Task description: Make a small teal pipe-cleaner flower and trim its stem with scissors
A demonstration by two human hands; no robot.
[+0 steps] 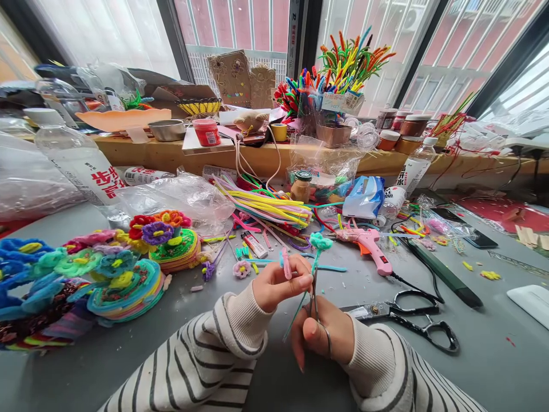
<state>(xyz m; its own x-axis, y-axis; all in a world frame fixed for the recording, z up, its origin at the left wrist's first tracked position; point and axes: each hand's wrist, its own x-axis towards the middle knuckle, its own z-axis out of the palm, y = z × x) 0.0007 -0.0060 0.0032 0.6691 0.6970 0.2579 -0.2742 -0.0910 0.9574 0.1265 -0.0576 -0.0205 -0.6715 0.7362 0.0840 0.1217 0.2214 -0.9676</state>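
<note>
My left hand (278, 283) is closed, pinching a teal pipe cleaner flower (321, 241) just under its fuzzy head. Its thin green stem hangs down and to the left between my hands. A short pink fuzzy piece (286, 264) shows among the fingers of the same hand. My right hand (328, 332) is wrapped round small metal scissors (316, 294), with thumb and fingers at the loops. The scissors' blades point up beside the stem, close to my left fingertips; whether they touch it I cannot tell.
Large black-handled scissors (398, 313) and a pink glue gun (364, 245) lie to the right. Finished fuzzy flowers on coiled bases (124, 292) crowd the left. Yellow and pink pipe cleaners (270, 206), a glass jar (301, 186) and water bottles (79, 160) stand or lie farther back.
</note>
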